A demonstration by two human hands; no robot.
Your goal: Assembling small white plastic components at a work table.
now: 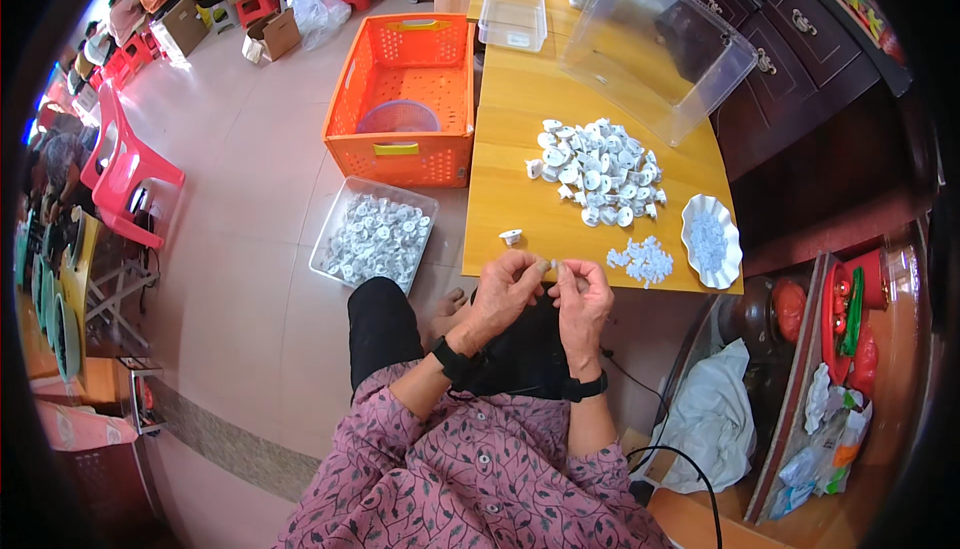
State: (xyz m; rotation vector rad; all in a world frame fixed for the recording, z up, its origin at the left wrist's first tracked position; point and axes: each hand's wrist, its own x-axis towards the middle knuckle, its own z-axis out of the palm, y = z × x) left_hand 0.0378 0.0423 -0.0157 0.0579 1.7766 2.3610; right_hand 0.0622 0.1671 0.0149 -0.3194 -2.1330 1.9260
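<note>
My left hand (503,296) and my right hand (583,307) meet just off the table's front edge, thumbs and fingertips pinched together. What they pinch is tiny and whitish, too small to make out. One white plastic part (511,237) lies by itself on the table, beyond my left fingertips. Farther back is a heap of similar white plastic parts (600,171). Right of my hands, small translucent bluish pieces (643,260) are spread in a loose pile. A white scalloped dish (729,277) next to them holds more of the same pieces.
On the floor left of the yellow wooden table (490,129) are a clear bin (325,249) of white parts and an orange crate (400,149). Clear plastic boxes (512,19) stand at the table's back. A black cable (700,479) runs by my right arm. Several people sit far left.
</note>
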